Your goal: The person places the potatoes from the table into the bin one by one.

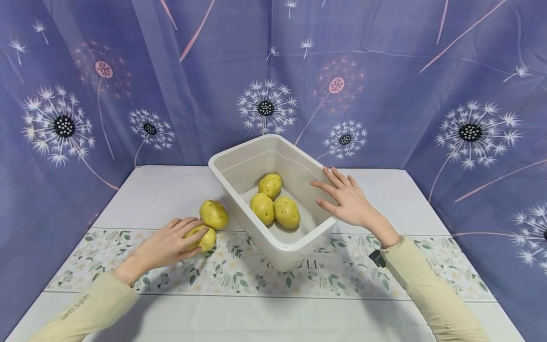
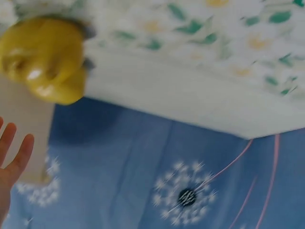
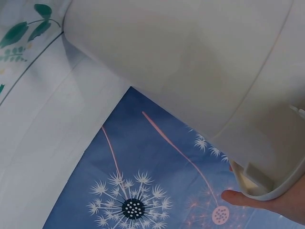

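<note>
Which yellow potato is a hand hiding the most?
Of the two outside the bin, the potato closer to the person. The left hand reaches over it; the other one shows almost whole, and no hand covers the three inside.

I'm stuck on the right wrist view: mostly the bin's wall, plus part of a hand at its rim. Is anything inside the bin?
Observer: Yes, three yellow potatoes lie in the bin.
Operator: Any outside it?
Observer: Two more potatoes sit on the table, left of the bin in the head view.
Operator: And the left hand?
Observer: It's at the nearer of those two, fingers partly over it; whether they touch, I can't tell.
</note>
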Tool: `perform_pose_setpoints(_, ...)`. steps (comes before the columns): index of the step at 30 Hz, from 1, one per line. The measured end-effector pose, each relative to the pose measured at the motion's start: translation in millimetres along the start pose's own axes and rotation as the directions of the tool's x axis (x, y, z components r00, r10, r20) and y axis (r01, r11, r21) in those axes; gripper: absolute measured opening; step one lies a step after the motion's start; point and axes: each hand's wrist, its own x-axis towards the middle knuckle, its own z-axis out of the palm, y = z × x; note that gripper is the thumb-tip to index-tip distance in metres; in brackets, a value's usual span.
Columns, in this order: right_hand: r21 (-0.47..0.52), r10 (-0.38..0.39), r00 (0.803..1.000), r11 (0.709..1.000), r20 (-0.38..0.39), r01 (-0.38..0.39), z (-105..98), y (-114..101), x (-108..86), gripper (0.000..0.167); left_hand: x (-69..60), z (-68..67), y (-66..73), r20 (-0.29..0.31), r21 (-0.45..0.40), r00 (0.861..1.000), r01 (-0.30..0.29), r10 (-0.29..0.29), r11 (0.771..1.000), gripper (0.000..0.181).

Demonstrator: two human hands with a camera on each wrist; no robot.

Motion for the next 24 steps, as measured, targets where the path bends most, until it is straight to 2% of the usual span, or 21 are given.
perform_pose_setpoints(5, 0.001, 0.0, 1.0, 1.0, 0.007, 0.0, -0.6, -0.3, -0.3, 0.047, -11.8, 19.2, -1.5, 0.041, -0.028, 0.999, 0.013, -0.012, 1.0, 0.041)
perform_pose_setpoints(8, 0.003, -0.001, 1.0, 1.0, 0.005, 0.001, -0.6, -0.5, -0.3, 0.047, -15.9, 27.6, -1.3, 0.089, -0.045, 0.996, 0.021, -0.017, 0.999, 0.057)
perform_pose_setpoints(10, 0.004, -0.002, 1.0, 1.0, 0.001, 0.002, -0.6, -0.7, -0.4, 0.047, -17.7, 31.6, -1.1, 0.109, -0.053, 0.994, 0.023, -0.017, 0.998, 0.06)
perform_pose_setpoints(17, 0.007, -0.002, 1.0, 1.0, -0.005, 0.002, -0.7, -0.9, -0.7, 0.046, -18.8, 39.4, -0.3, 0.181, -0.057, 0.983, 0.044, -0.033, 0.997, 0.063)
perform_pose_setpoints(24, 0.01, -0.003, 1.0, 1.0, -0.011, 0.003, -1.0, -1.0, -1.0, 0.046, -18.1, 39.5, 1.1, 0.22, -0.066, 0.975, 0.044, -0.028, 0.997, 0.067)
